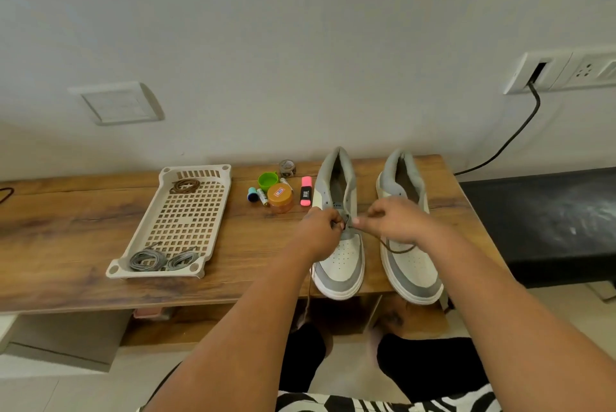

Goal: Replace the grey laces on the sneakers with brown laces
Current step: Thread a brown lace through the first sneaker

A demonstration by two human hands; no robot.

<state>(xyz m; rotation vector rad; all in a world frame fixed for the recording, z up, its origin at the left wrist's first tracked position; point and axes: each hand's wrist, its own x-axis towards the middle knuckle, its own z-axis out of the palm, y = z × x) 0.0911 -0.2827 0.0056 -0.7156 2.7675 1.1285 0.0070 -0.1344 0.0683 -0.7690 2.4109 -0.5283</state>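
Both grey laces [163, 260] are already laid in the tray [213, 175], one brown lace [398, 249] is being pinched by both hands [321, 233] [396, 225] at the left sneaker [340, 265], and the second coil [185, 185] is untouched.

Nothing really readable here: the orange jar [280, 197] and pink highlighter [306, 192], just beyond the left hand [320, 232], have blurry labels.

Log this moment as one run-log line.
step: lacing left sneaker | left hand: pinching brown lace | right hand: pinching it too | grey laces: in tray | right sneaker: unlaced
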